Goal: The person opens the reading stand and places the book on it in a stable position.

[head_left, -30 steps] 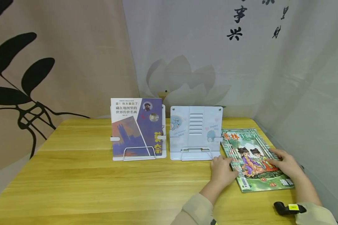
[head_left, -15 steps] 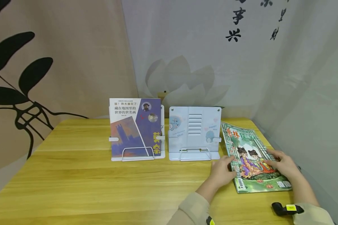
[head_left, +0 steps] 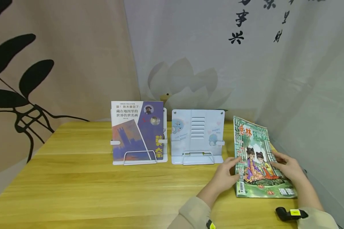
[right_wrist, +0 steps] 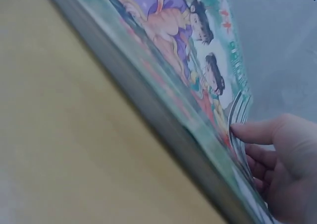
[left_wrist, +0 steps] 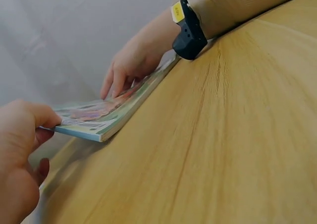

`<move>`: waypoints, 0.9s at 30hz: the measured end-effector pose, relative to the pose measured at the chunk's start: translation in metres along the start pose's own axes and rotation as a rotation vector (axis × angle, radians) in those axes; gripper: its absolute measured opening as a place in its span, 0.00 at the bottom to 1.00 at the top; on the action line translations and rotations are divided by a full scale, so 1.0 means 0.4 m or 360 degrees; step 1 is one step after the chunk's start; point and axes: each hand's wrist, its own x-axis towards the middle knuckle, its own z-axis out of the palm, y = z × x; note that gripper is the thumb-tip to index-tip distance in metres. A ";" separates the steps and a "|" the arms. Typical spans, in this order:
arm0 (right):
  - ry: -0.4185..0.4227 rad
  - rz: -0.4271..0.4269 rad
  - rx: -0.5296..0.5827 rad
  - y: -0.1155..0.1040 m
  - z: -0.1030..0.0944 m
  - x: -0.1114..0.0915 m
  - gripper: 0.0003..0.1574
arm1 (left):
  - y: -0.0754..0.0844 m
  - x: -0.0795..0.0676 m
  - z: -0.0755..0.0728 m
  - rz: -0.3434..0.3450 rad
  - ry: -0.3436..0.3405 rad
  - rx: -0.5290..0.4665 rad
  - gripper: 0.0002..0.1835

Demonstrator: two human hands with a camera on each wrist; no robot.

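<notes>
A green magazine (head_left: 261, 171) with two cartoon figures on its cover is held at the right of the table. At its left spine edge my left hand (head_left: 225, 175) grips it, one finger on the cover; in the left wrist view this side is raised off the wood. My right hand (head_left: 289, 168) pinches the opposite edge. The right wrist view shows that thumb on the cover and the other fingers (right_wrist: 262, 159) at the edge, partly hidden, where several pages bend. Left of the magazine stands a pale blue book stand (head_left: 199, 130) with no book on it.
Farther left, a second white stand (head_left: 165, 156) bears a purple and white book (head_left: 152, 127). Both stands have wire holders in front. The wooden table (head_left: 103, 194) meets a printed curtain (head_left: 186, 38) behind and a grey one on the right.
The magazine's left side has risen from the table and tilted, and its top has swung to the right. My left hand has moved up with the spine; my right hand stays at the right edge.
</notes>
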 end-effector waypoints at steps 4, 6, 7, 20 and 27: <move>0.0072 0.0004 0.0114 -0.006 -0.017 -0.004 0.38 | 0.008 -0.004 -0.002 0.0003 -0.0026 -0.0025 0.39; 0.0112 -0.0003 0.0137 -0.010 -0.031 -0.006 0.37 | 0.012 -0.005 -0.004 0.0008 -0.0027 -0.0027 0.39; 0.0127 -0.0009 0.0145 -0.012 -0.038 -0.006 0.36 | 0.015 -0.005 -0.004 0.0015 -0.0020 -0.0023 0.39; 0.0339 0.0033 0.0312 -0.095 -0.089 -0.013 0.36 | 0.070 0.013 -0.049 0.0087 0.0028 -0.0069 0.43; 0.0457 -0.0085 0.0479 -0.147 -0.093 -0.032 0.32 | 0.085 0.016 -0.082 0.0083 0.0086 -0.0144 0.48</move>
